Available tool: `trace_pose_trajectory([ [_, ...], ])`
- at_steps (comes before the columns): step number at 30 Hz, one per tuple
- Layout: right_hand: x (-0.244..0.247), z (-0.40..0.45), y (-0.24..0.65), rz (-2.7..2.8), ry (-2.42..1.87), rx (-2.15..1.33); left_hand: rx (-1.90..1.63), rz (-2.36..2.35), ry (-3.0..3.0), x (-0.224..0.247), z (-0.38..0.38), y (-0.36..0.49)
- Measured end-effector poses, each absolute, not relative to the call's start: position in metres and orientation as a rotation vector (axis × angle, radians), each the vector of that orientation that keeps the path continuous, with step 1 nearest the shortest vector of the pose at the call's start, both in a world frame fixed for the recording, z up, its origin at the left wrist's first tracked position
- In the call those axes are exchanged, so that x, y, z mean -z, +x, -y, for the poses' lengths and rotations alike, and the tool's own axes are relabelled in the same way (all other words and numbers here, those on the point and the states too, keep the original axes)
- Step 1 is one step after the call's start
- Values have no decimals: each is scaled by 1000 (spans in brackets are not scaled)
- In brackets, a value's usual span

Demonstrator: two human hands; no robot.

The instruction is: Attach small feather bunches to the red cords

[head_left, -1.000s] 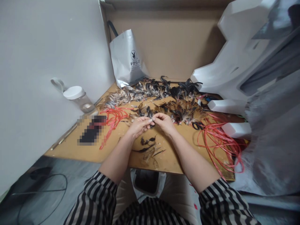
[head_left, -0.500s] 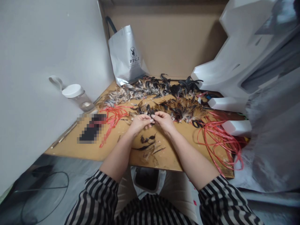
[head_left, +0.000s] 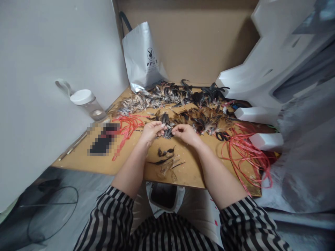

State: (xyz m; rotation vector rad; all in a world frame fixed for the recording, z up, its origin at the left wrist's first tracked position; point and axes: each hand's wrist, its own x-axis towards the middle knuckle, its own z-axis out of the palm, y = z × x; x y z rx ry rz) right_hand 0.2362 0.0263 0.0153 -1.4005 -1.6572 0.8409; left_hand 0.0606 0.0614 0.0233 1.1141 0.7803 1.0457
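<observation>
Dark feathers (head_left: 165, 119) between and just beyond left hand (head_left: 153, 132), half-curled, and right hand (head_left: 186, 134), loosely pinched — can't tell if either holds anything. Hands apart now — fingertips met earlier.

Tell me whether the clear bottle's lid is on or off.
On: the white lid sits over the top of the clear bottle.

There are two hands, one left hand (head_left: 153, 132) and one right hand (head_left: 186, 134). On one table (head_left: 125, 161) lie three groups of feathers: a back row (head_left: 157, 97), a front row (head_left: 206, 118) and a small loose cluster (head_left: 166, 163); single feathers are too tangled to count. There are two red ribbon bundles (head_left: 128, 126), one bag (head_left: 142, 57), one bottle (head_left: 94, 108), one bin (head_left: 163, 196) and two white prongs (head_left: 267, 141).
</observation>
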Motion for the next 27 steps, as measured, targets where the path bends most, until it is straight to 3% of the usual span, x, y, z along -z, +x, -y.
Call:
trace_pose_trajectory([
  [7,-8,-26,234,2031,-1581,-335,-960,-785,1166,-25,-59,60],
  [27,-44,-10,240,2060,-1462,-186,-824,-838,1373,-25,-54,65],
])
